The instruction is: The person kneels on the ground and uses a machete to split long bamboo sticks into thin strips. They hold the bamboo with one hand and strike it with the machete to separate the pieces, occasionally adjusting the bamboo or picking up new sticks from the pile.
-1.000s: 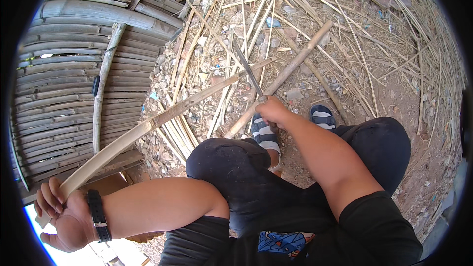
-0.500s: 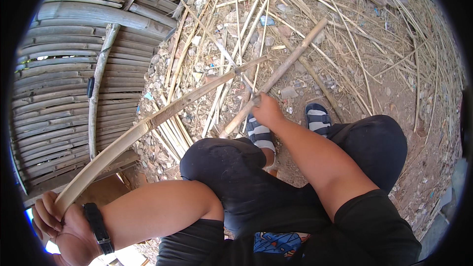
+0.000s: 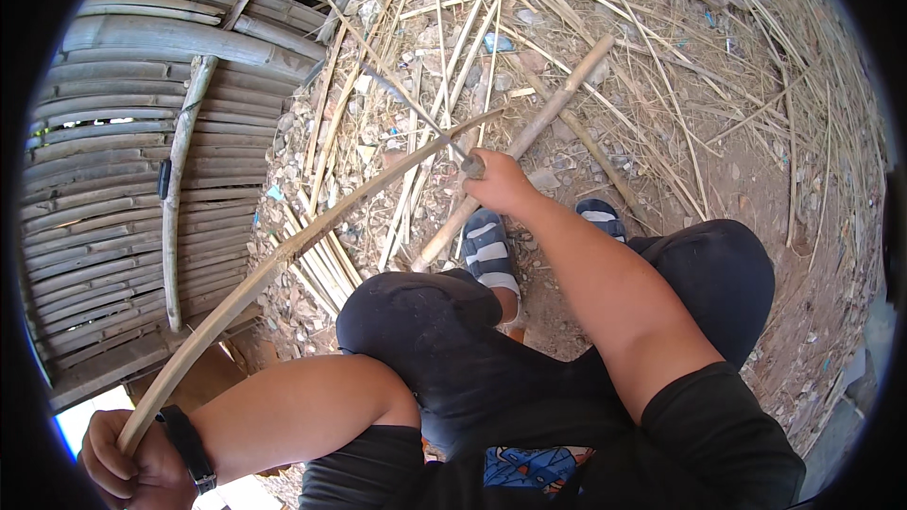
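Note:
My left hand (image 3: 137, 463), at the lower left, is closed around one end of a long split bamboo strip (image 3: 312, 231). The strip runs up and to the right, with a rough node partway along and a thin far tip. In front of my knees, my right hand (image 3: 505, 184) grips the handle of a long knife (image 3: 425, 116). Its narrow blade points up and left and crosses the strip near the far tip; whether they touch, I cannot tell. Beneath my right hand a round wooden pole (image 3: 567, 90) lies slantwise on the ground.
To the left stands a slatted bamboo wall (image 3: 104, 165) with an upright post (image 3: 184, 189). Several split strips (image 3: 326, 260) lie beside my left knee. Thin bamboo slivers (image 3: 652, 47) litter the stony ground. My sandalled feet (image 3: 489, 250) are close below the knife.
My right hand has shifted slightly up and left, and the knife's blade has swung into clearer view. The bamboo strip has rolled more edge-on in my left hand, which has moved a little.

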`<action>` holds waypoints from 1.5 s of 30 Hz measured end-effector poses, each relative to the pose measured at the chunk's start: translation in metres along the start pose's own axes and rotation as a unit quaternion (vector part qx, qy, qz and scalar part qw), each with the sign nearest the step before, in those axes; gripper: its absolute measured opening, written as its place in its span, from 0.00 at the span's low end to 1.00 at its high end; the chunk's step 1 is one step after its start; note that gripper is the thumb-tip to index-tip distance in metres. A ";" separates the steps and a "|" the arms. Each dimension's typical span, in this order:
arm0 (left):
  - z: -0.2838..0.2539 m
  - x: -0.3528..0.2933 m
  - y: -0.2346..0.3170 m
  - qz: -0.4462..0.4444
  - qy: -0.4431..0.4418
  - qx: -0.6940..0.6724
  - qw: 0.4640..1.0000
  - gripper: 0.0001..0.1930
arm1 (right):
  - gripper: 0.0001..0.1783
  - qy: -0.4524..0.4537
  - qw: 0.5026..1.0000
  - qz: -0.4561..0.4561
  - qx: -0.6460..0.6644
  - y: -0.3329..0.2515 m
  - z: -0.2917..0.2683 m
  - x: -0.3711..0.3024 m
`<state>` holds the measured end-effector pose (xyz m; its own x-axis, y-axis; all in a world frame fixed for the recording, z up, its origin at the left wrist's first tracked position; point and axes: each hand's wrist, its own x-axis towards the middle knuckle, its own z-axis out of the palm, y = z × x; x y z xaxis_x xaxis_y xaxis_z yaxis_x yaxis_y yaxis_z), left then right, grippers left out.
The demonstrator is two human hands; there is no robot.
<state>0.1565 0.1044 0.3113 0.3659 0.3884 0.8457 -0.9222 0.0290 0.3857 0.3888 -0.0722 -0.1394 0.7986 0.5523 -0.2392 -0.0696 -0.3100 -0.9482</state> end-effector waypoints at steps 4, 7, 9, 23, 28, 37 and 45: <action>-0.012 0.002 -0.005 -0.001 -0.037 -0.056 0.998 0.17 | 0.15 -0.054 0.983 0.164 0.069 0.001 -0.021 -0.007; -0.027 0.005 -0.004 -0.011 -0.072 -0.097 0.993 0.18 | 0.10 -0.182 0.970 0.104 0.123 -0.046 -0.025 -0.017; -0.026 0.006 -0.004 -0.034 -0.114 -0.140 0.983 0.18 | 0.08 -0.319 0.930 0.098 0.155 -0.076 -0.037 -0.017; -0.027 0.005 -0.033 -0.099 -0.248 -0.289 0.919 0.13 | 0.29 -0.116 0.983 -0.137 -0.043 -0.097 -0.008 -0.047; -0.037 0.016 -0.034 -0.133 -0.252 -0.284 0.915 0.13 | 0.22 -0.018 0.998 0.025 0.049 -0.018 0.001 -0.047; -0.038 0.019 -0.031 -0.138 -0.208 -0.239 0.938 0.14 | 0.21 -0.078 0.991 -0.093 0.052 -0.072 0.011 -0.052; -0.040 0.028 -0.038 -0.156 -0.174 -0.193 0.953 0.15 | 0.26 0.044 0.977 0.148 0.150 0.004 0.039 -0.036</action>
<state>0.1965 0.1507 0.3061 0.5869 -0.0206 0.8094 -0.7148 0.4563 0.5299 0.3368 -0.0630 -0.1432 0.7644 0.3999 -0.5058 -0.4665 -0.1986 -0.8620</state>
